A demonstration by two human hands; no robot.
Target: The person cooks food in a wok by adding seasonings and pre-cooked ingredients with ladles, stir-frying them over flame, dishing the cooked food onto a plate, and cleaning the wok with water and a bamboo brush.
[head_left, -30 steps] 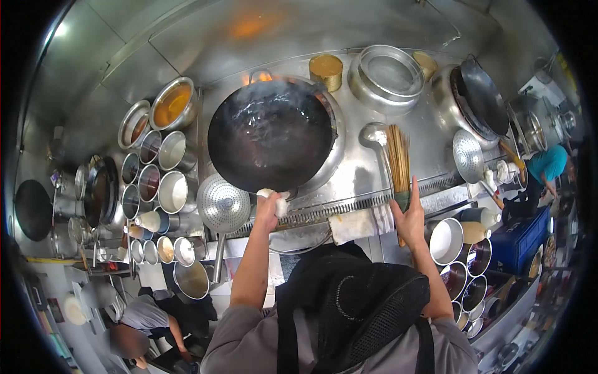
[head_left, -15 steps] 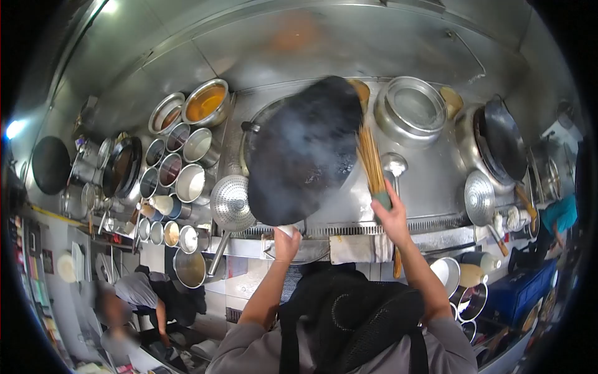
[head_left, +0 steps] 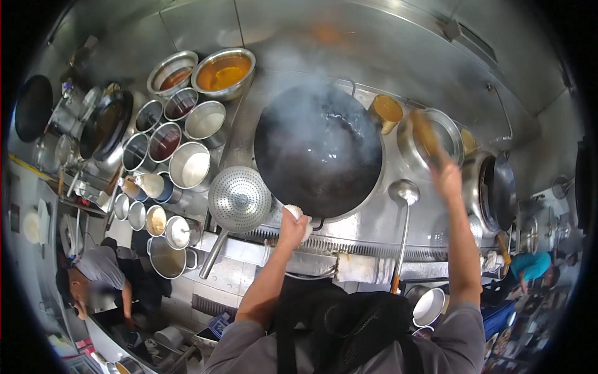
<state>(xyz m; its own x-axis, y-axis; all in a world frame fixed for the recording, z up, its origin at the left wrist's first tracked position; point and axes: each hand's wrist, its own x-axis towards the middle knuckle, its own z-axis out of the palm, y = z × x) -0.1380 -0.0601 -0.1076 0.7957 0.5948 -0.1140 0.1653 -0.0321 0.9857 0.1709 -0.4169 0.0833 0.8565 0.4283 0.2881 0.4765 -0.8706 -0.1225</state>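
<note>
My left hand is closed around a white cloth at the near-left rim of a large black wok. The wok sits level on the stove, steaming, with a wet sheen inside. My right hand grips a bamboo wok brush, blurred by motion. The brush is over a round metal pot at the back right; whether it touches the pot cannot be told. A ladle lies on the stove between the wok and my right arm.
Left of the wok lies a perforated strainer. Beyond it stand several metal seasoning pots and a bowl of orange liquid. A second wok is at the right. One co-worker is at lower left, another at far right.
The wok has gone from tilted up to lying level on the stove. My right hand has carried the brush away from the wok, rightward and back to the metal pot. The view has shifted.
</note>
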